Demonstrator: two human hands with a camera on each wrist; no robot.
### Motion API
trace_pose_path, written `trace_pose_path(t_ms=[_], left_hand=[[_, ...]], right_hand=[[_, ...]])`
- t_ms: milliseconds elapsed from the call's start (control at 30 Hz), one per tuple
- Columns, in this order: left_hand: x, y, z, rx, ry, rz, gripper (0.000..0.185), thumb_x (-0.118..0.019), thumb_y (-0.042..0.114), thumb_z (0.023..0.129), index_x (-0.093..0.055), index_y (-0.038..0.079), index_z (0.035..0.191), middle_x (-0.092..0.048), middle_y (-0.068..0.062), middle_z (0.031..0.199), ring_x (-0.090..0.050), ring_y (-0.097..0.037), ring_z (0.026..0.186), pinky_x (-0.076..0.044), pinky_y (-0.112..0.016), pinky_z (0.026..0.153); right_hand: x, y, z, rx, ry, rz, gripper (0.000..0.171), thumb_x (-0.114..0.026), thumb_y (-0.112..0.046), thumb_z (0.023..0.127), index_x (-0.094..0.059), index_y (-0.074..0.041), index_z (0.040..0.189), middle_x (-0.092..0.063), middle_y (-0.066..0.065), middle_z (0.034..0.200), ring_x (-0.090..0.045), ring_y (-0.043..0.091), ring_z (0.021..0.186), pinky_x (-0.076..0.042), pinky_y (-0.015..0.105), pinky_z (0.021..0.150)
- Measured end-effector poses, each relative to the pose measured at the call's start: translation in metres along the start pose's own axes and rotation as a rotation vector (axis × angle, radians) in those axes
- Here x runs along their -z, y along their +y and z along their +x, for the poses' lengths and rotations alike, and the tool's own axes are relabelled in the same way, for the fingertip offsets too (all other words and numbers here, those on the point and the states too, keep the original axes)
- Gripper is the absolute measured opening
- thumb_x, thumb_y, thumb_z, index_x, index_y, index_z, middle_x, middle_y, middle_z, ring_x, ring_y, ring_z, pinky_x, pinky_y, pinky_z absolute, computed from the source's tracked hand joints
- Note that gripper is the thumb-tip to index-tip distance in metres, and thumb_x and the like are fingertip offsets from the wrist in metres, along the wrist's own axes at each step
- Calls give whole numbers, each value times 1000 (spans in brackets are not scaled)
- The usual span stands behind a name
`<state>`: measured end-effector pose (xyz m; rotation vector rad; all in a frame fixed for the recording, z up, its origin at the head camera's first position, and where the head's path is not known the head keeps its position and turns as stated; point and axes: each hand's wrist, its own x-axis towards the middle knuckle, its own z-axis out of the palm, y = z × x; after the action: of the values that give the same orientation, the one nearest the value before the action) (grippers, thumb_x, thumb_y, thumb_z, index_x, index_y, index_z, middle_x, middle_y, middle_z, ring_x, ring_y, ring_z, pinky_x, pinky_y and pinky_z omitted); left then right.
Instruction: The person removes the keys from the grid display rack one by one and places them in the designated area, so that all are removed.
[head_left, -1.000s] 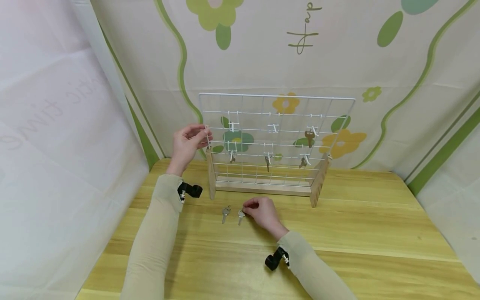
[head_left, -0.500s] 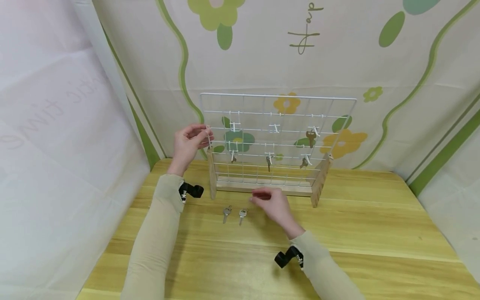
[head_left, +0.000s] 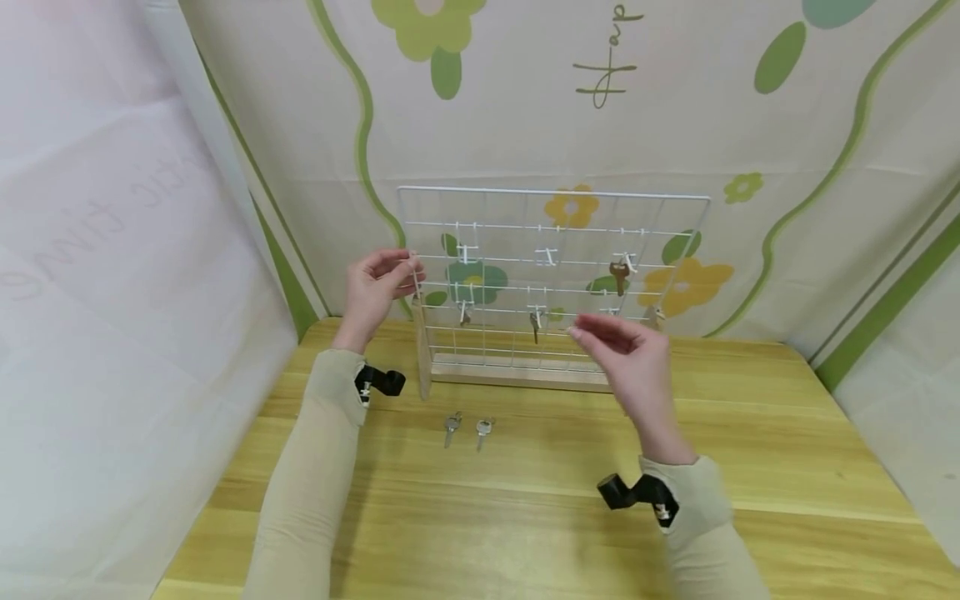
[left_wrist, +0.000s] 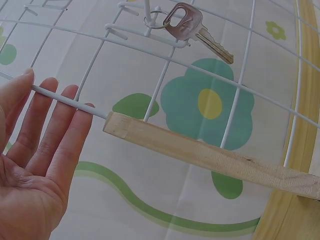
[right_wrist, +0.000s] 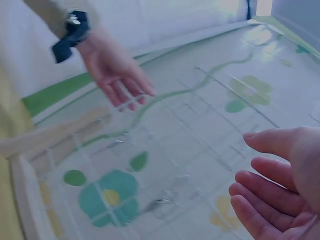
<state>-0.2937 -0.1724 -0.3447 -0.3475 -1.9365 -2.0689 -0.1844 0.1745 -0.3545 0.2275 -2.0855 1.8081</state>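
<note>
Keys (head_left: 466, 430), 2 of them, are lying below the empty, loosely spread right hand (head_left: 628, 358); small, stiff and light, probably best pinched by their heads. Left hand (head_left: 377, 287) is touching the rack (head_left: 553, 260) edge with straight fingers.

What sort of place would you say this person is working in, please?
Probably a staged tabletop set rather than a lived-in room: a wooden table enclosed by flower-printed cloth backdrops, with only a white wire key rack and two loose keys on it.
</note>
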Motion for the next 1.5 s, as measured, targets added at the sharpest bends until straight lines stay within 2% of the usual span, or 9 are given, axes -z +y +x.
trace_pose_path(t_ms=[167, 400, 600, 800, 1033, 1500], left_hand=[[1, -1, 0, -2, -5, 3, 19, -74, 13, 97, -72, 2, 112, -74, -14, 103, -75, -23, 89, -62, -36, 81], [2, -3, 1, -9, -16, -7, 17, -73, 11, 97, -72, 2, 111, -74, -14, 103, -75, -23, 89, -62, -36, 81], [1, -2, 1, 3, -17, -5, 19, -73, 12, 97, -71, 2, 113, -74, -14, 104, -75, -23, 90, -62, -36, 82], [1, -1, 0, 0, -21, 8, 20, -73, 12, 97, -71, 1, 114, -74, -14, 104, -75, -23, 90, -62, -36, 82], [1, -2, 0, -4, -12, 4, 17, -73, 12, 97, -72, 3, 112, -74, -14, 103, -75, -23, 89, -62, -36, 81], [2, -2, 0, -1, -11, 4, 19, -73, 11, 97, -72, 1, 113, -74, -15, 104, -75, -23, 90, -62, -36, 82]], right_hand=[[21, -9, 15, 20, 108, 51, 31, -87, -12, 84, -76, 1, 111, -76, 8, 106, -71, 18, 92, -58, 20, 80], [39, -9, 37, -7, 190, 78, 36, -89, -16, 82, -76, 0, 112, -75, 8, 106, -70, 19, 95, -57, 18, 82], [43, -5, 53, -65, 179, 9, 39, -89, -24, 82, -77, -5, 115, -75, 3, 105, -69, 16, 97, -56, 16, 79], [41, -5, 63, -101, 178, -10, 41, -89, -29, 82, -78, -8, 114, -74, 1, 104, -68, 15, 94, -56, 15, 78], [37, -4, 67, -142, 146, 110, 39, -88, -23, 82, -76, -4, 115, -74, 1, 102, -69, 14, 89, -57, 17, 81], [36, -7, 70, -117, 166, 167, 27, -85, -16, 86, -76, -2, 108, -73, 4, 99, -69, 14, 86, -59, 20, 79]])
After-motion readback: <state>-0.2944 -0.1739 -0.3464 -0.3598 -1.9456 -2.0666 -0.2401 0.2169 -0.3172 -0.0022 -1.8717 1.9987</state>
